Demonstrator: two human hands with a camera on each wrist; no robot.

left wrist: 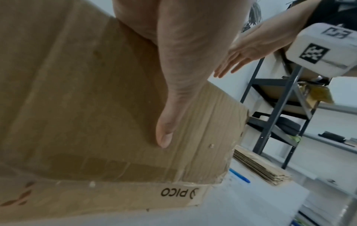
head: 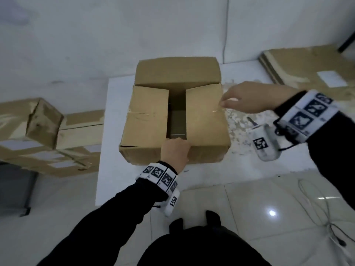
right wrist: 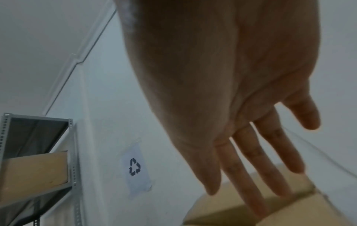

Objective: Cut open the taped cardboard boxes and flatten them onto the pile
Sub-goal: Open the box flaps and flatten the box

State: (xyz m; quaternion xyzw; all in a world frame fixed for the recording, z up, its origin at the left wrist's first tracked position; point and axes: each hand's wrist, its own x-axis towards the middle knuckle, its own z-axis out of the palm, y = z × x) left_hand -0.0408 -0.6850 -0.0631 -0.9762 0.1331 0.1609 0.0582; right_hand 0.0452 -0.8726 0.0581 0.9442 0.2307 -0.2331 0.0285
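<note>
A brown cardboard box (head: 207,127) stands on the white table (head: 111,131). Its far flap is up, its left and right flaps lie folded in, and a dark gap runs between them. My left hand (head: 175,150) grips the box's near top edge at the gap, fingers hooked over it out of sight. The left wrist view shows its thumb (left wrist: 164,137) flat against the near wall of the box (left wrist: 86,107). My right hand (head: 240,100) hovers at the right flap's outer edge, and its straight fingers (right wrist: 251,175) hold nothing above the box (right wrist: 289,211).
A pile of flattened cardboard (head: 307,68) lies at the table's back right. Taped boxes (head: 38,131) are stacked to the left. A blue pen-like tool (left wrist: 239,175) lies on the table right of the box. A metal shelf (left wrist: 270,107) stands behind. Cables (head: 326,217) trail on the floor.
</note>
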